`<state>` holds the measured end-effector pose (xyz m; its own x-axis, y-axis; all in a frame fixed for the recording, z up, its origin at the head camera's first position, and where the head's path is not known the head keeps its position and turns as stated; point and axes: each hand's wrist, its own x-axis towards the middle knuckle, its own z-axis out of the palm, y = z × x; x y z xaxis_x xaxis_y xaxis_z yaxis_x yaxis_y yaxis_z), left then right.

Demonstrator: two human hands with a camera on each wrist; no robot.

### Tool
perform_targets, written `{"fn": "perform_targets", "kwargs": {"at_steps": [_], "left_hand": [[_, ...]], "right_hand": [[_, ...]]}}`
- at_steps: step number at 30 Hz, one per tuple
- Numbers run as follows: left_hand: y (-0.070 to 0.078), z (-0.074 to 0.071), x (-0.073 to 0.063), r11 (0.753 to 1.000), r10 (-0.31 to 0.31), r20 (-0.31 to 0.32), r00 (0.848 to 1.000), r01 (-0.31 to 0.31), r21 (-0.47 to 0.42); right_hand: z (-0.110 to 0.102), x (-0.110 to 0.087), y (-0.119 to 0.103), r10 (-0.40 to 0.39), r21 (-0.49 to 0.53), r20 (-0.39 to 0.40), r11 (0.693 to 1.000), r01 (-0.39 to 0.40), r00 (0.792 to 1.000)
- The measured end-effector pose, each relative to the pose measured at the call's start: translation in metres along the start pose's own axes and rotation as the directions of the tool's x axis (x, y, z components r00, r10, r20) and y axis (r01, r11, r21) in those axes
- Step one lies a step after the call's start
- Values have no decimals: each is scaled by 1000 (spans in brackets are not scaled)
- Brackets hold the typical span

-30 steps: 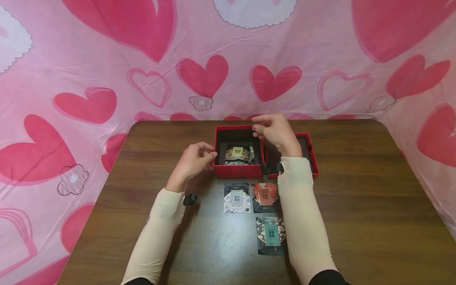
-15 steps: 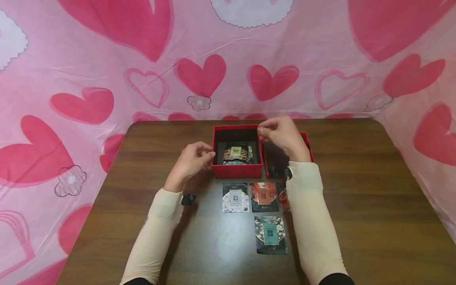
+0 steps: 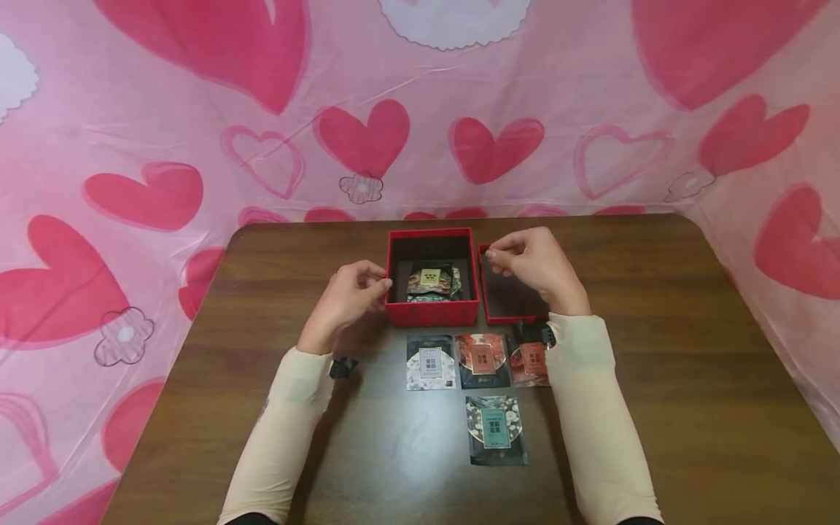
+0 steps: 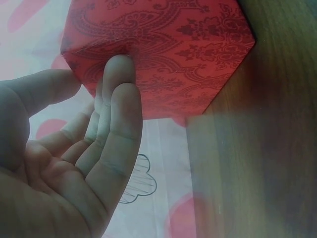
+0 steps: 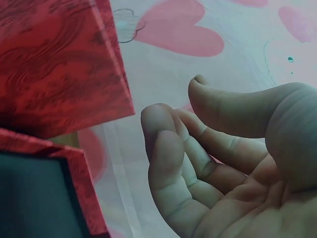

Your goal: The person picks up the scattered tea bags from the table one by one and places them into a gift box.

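A red patterned box (image 3: 432,314) stands open-topped at the back of the table, with several tea sachets (image 3: 429,280) inside. My left hand (image 3: 351,295) is at its left side; in the left wrist view the nearly straight fingers (image 4: 124,111) touch the outer wall and the thumb is at the corner. My right hand (image 3: 533,262) hovers over the shallow red lid (image 3: 515,302), right of the box. Nothing shows between its loosely bent fingers (image 5: 166,163) and thumb in the right wrist view.
On the wooden table (image 3: 669,350), in front of the box and lid, lie a white sachet (image 3: 430,363), a red sachet (image 3: 483,360), a second red sachet (image 3: 529,364) and a green-labelled sachet (image 3: 496,430). A pink heart-patterned cloth (image 3: 420,73) hangs behind.
My right hand has moved from the box's right rim to the right and nearer, over the lid. The second red sachet has come out from behind the forearm. My left hand stays beside the box.
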<state>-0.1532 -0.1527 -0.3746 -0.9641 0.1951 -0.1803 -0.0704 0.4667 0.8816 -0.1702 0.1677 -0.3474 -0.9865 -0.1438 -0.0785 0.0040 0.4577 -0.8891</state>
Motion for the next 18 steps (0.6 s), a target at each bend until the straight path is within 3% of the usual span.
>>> {"fn": "perform_targets", "kwargs": {"at_steps": [12,18], "left_hand": [[1,1,0,1000,10,-5,1000,-10,7],[1,0,-1,1000,-14,-3,1000,14,10]], "right_hand": [[-12,-28,21,47,-28,-2,999,-47,999],[-18,-41,33,80,-22,2,997,-80,997]]}}
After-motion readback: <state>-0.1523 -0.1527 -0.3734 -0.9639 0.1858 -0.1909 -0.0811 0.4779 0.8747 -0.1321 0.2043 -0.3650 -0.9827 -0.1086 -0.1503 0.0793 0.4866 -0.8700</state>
